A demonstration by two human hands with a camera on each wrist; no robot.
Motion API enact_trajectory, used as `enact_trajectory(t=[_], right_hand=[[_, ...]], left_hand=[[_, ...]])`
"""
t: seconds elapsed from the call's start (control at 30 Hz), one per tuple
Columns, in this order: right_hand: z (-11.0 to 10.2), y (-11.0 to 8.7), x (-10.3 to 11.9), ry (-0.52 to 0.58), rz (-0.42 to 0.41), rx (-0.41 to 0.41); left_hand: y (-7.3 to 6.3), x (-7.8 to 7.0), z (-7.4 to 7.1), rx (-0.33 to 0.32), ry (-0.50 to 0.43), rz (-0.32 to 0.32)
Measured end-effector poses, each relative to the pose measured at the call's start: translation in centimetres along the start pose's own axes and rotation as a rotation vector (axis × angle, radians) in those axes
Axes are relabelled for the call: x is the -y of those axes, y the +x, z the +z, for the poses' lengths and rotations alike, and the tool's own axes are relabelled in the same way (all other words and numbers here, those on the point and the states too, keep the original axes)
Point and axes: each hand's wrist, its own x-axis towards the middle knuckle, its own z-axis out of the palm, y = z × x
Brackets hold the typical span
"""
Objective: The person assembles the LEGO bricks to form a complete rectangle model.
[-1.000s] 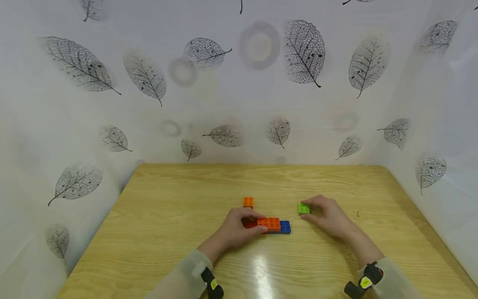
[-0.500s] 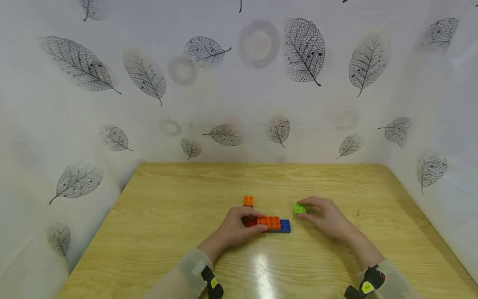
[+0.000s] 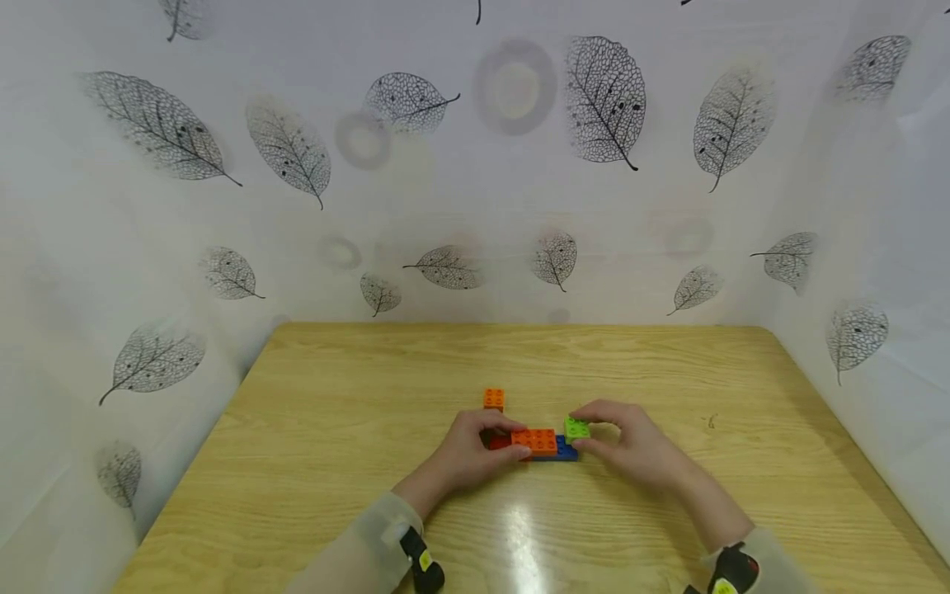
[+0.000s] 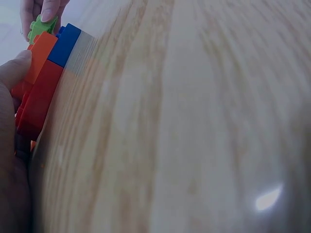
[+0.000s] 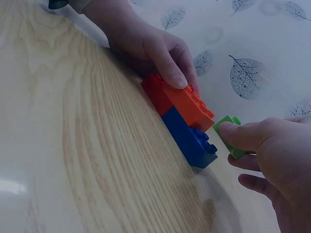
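Note:
My left hand (image 3: 478, 452) pinches an orange-red brick (image 3: 540, 442) between thumb and fingers. That brick sits on top of a red brick (image 5: 156, 95) and a blue brick (image 5: 188, 138), which lie end to end on the table and are bridged by it. Between thumb and fingertips, my right hand (image 3: 634, 440) pinches a small lime-green brick (image 3: 576, 430). In the right wrist view the green brick is tilted and held apart from the blue brick's bare studs, close to its free end. Part of the red brick is hidden by the left hand.
A small orange brick (image 3: 493, 399) stands on the wooden table (image 3: 356, 379) just beyond the left hand. A white curtain with a leaf print (image 3: 460, 190) encloses the table at the back and sides.
My right hand has carried the green brick leftward and toward me, from the right of the assembly to the blue brick's end. The left hand keeps its hold in place.

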Motion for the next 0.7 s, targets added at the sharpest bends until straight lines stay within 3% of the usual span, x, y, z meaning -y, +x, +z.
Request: enact_trajectory(t=[0.37,0.7], right_hand=[[1.2,0.1,0.3,0.005,-0.048,0.031],[1.5,0.0,0.4,-0.003,-0.037,0.047]], left_hand=[[-0.1,0.2,0.1,-0.007,0.002,0.006],[-0.1,0.3,0.0,-0.004,-0.008,0.025]])
